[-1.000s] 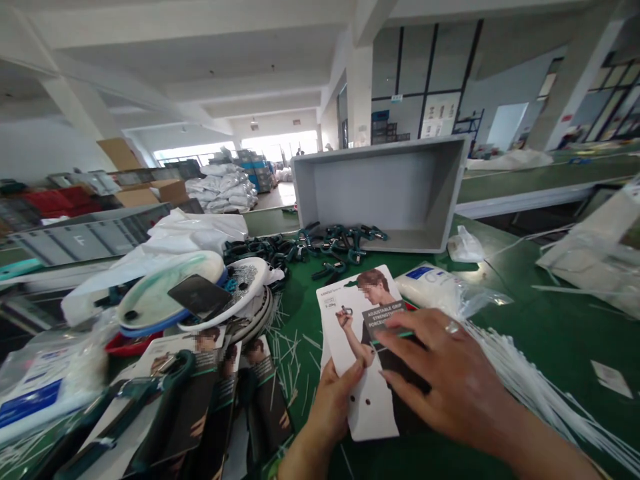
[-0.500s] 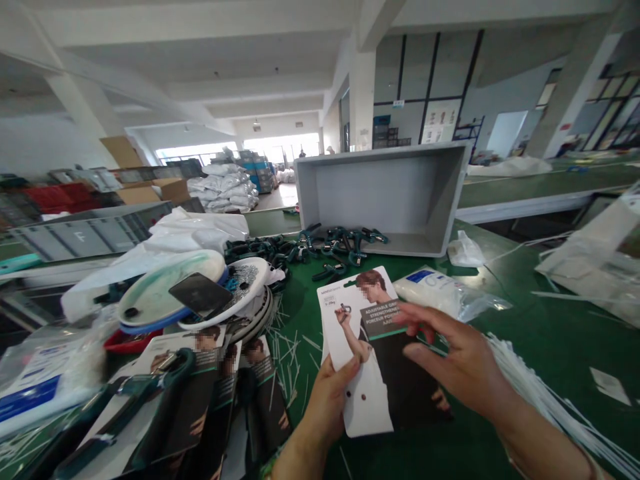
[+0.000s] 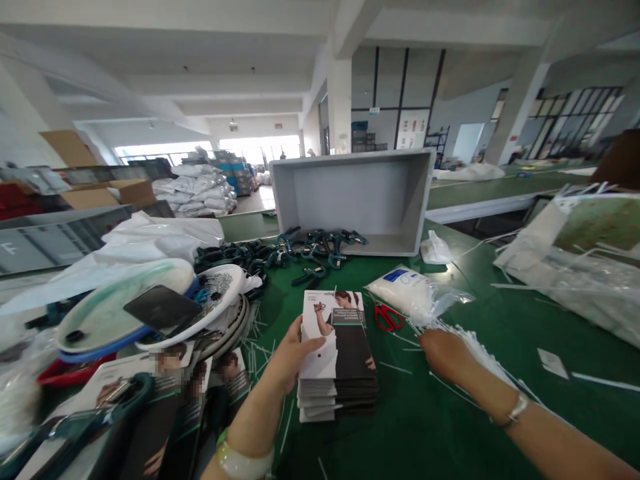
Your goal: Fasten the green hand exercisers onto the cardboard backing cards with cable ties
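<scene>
Smooth green table (image 3: pixel 405 433); left hand (image 3: pixel 291 355) gripping stacked cards (image 3: pixel 353 357); right hand (image 3: pixel 447 355) curled at thin white strips (image 3: pixel 487 360), hold unclear.

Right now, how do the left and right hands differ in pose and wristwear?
Left hand has its thumb on top of the card stack; right hand is at the white ties, fingertips hidden. Left hand's wrist wears a thick pale bangle, right hand's a slim silvery bracelet. Both are ungloved.
</scene>
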Motion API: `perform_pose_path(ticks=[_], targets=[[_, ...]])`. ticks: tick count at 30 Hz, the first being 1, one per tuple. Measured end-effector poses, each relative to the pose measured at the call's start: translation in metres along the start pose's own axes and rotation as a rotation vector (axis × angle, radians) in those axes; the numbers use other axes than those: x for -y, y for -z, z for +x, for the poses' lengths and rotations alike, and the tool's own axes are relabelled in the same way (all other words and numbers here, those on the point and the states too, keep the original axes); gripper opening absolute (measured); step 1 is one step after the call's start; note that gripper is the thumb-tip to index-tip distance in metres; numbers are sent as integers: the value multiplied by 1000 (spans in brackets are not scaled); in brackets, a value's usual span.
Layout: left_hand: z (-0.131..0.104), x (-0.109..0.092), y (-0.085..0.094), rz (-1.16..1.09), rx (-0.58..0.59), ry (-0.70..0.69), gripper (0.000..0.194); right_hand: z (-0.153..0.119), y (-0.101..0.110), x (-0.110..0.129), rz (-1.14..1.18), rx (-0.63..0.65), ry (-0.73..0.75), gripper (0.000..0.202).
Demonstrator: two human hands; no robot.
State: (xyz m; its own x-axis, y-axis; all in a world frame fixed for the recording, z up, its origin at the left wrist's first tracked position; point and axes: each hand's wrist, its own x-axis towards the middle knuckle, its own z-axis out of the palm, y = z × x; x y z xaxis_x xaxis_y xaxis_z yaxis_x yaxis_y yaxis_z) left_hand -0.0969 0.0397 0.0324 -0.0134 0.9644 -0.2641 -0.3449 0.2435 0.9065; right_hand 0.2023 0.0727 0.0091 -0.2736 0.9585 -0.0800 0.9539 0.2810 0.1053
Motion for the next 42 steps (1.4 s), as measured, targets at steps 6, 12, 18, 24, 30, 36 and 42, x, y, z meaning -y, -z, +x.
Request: perform_pose_path(ticks=[6,12,18,24,30,36,42], targets=[[-7,9,27,170,34,-20,63,11,12,-34,134,-21,-87,24],[-5,20,15,191,-84,-47,63,-1,48,4,1258,-170,-118,26],[-17,23,2,-80,-105,2,53,-13,59,110,1662,-163,36,33],[-29,24,-4,-200,-130,-62,51,-6,38,137,1499,-292,88,28],[-34,21,-15,-230,-126,-121,60,-6,40,140,1410,-326,68,27],[-38,21,-12,-326,47,40,45,0,36,145,1416,-280,-42,22],[-32,32,-11,-148,46,45,40,0,36,136,1098,-269,46,17]])
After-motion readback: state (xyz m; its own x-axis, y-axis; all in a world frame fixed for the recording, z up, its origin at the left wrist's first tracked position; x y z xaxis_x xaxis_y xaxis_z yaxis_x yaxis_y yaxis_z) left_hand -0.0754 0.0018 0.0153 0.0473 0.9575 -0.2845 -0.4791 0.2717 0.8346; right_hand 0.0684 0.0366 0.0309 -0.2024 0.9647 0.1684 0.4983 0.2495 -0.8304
